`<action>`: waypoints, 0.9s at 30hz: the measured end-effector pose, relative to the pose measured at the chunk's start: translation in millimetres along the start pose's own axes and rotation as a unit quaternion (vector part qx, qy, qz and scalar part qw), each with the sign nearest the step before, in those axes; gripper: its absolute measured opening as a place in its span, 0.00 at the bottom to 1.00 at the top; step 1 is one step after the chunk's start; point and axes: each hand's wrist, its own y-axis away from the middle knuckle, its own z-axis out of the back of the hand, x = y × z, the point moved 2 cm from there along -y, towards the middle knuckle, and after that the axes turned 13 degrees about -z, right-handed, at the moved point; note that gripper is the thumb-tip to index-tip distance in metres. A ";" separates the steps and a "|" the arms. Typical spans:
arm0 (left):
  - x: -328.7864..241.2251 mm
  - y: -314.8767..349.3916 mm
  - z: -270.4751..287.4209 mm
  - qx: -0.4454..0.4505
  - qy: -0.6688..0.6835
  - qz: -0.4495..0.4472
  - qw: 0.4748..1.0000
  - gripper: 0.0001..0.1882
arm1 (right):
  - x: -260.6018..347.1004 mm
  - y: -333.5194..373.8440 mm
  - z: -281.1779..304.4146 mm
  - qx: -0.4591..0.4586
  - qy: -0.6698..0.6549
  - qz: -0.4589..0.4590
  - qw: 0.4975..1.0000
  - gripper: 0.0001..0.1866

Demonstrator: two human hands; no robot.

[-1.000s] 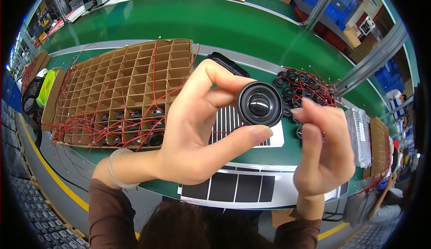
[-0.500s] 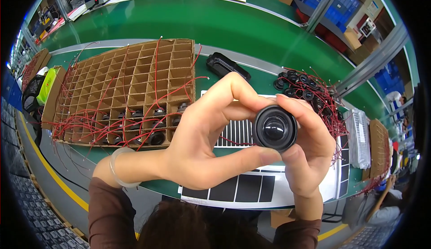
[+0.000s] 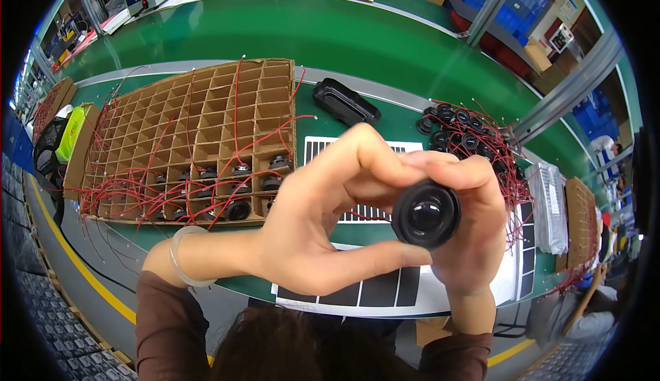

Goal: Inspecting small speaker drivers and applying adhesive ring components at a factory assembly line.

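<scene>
Both hands hold one small round black speaker [image 3: 426, 214] up close to the camera, its cone facing me. My left hand [image 3: 323, 223] wraps it from the left, thumb under and fingers over the top. My right hand [image 3: 474, 237] cups it from the right and behind. A thin red wire trails from the speaker toward the table. Below lies a white sheet [image 3: 385, 292] with black bars.
A cardboard divider grid [image 3: 199, 127] with several black speakers and red wires in its near cells lies at left. A heap of loose speakers with red wires [image 3: 467, 130] sits at right, a black oblong casing [image 3: 346, 103] behind. Green conveyor belt [image 3: 309, 30] runs beyond.
The speaker has moved right and slightly down, closer to the camera. My right hand has closed in around it, so both hands now grip it together.
</scene>
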 end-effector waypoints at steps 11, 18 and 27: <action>-0.6 1.3 0.8 0.031 -0.024 0.005 0.999 0.26 | -13.3 1.0 -3.6 -0.029 0.034 0.059 0.997 0.24; -6.3 0.4 -4.0 -0.059 0.119 0.081 0.988 0.24 | -14.8 -1.4 -0.8 -0.021 0.105 0.130 0.986 0.24; -8.1 1.2 -7.2 -0.133 0.201 0.119 0.963 0.18 | -9.1 0.3 -3.8 -0.002 0.018 0.070 0.997 0.25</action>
